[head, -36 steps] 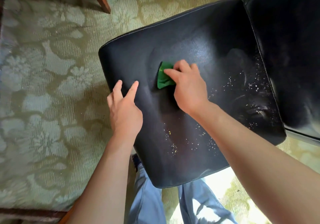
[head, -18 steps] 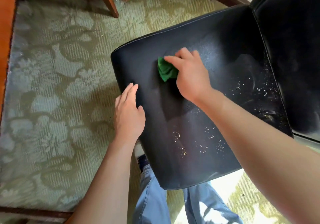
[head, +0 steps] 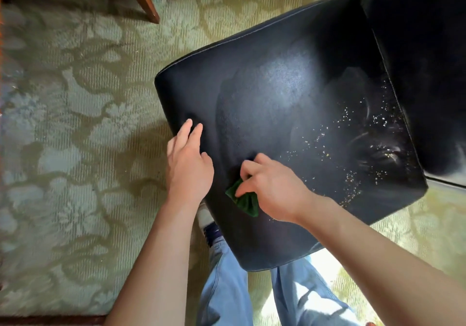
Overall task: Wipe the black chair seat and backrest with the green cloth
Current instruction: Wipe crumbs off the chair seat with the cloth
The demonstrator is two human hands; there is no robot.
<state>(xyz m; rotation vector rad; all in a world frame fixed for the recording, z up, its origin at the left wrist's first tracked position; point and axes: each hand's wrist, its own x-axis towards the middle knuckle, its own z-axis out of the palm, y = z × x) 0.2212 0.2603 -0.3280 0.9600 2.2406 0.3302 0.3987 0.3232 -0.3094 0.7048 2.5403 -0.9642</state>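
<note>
- The black chair seat (head: 290,104) fills the middle and right of the view, seen from above at an angle. Its near corner hides part of the person's legs in light blue jeans (head: 224,283).
- The backrest (head: 423,48) is cut off by the top and right edges, and only its lower part shows. It is dark, and hardly any surface detail can be made out.
- The green cloth (head: 243,201) lies on the seat near its front edge. Most of it is hidden under the right hand (head: 271,187), with one bunched corner sticking out below the fingers.
- The right hand is curled down over the cloth, gripping and pressing it against the seat.
- The left hand (head: 187,167) rests flat on the seat's left front edge, fingers loosely spread, holding nothing.
- Pale crumbs (head: 353,134) are scattered on the right part of the seat, towards the backrest. A dull smear catches light near the middle.
- A green patterned carpet (head: 75,124) covers the floor. A brown wooden furniture leg (head: 143,0) stands at the top, well apart from the chair.
- Compared with half a second ago, the cloth and right hand have come from the middle of the seat towards its front edge, close to the left hand.
</note>
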